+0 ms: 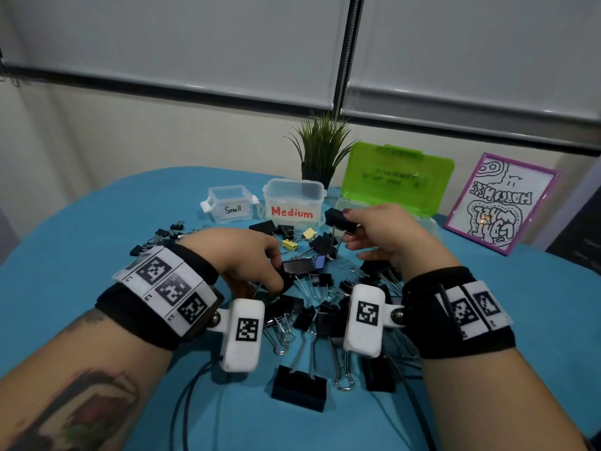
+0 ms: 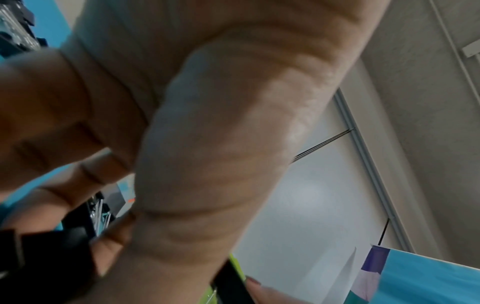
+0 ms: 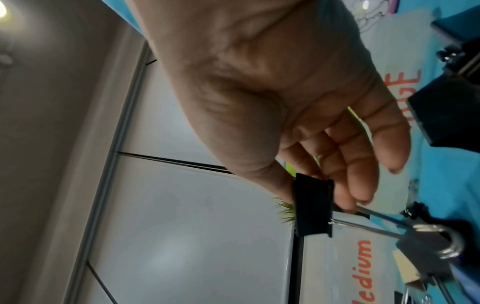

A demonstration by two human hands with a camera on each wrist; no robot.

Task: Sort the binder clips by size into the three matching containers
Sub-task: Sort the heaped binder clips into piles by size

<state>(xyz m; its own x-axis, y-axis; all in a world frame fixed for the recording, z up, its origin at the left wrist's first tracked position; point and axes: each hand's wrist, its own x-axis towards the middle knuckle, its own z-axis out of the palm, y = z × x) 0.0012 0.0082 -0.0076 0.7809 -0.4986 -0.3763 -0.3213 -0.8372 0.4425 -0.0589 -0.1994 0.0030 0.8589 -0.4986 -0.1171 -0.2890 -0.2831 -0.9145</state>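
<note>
A heap of black binder clips (image 1: 312, 307) of mixed sizes lies on the blue table. My right hand (image 1: 353, 227) pinches a large black clip (image 1: 340, 219) (image 3: 313, 205) in the air, just right of the clear Medium box (image 1: 294, 200) and in front of the green-lidded box (image 1: 395, 177). Its wire handles (image 3: 389, 224) hang down. My left hand (image 1: 276, 275) reaches into the heap, fingers curled round a black clip (image 1: 299, 266) (image 2: 52, 257). The clear Small box (image 1: 229, 201) stands left of Medium.
A potted grass plant (image 1: 320, 151) stands behind the boxes. A purple-framed drawing (image 1: 500, 203) leans at the back right. Yellow small clips (image 1: 289, 244) lie near the Medium box. A big black clip (image 1: 299, 387) sits near the front. Cables (image 1: 185, 405) trail off the wrists.
</note>
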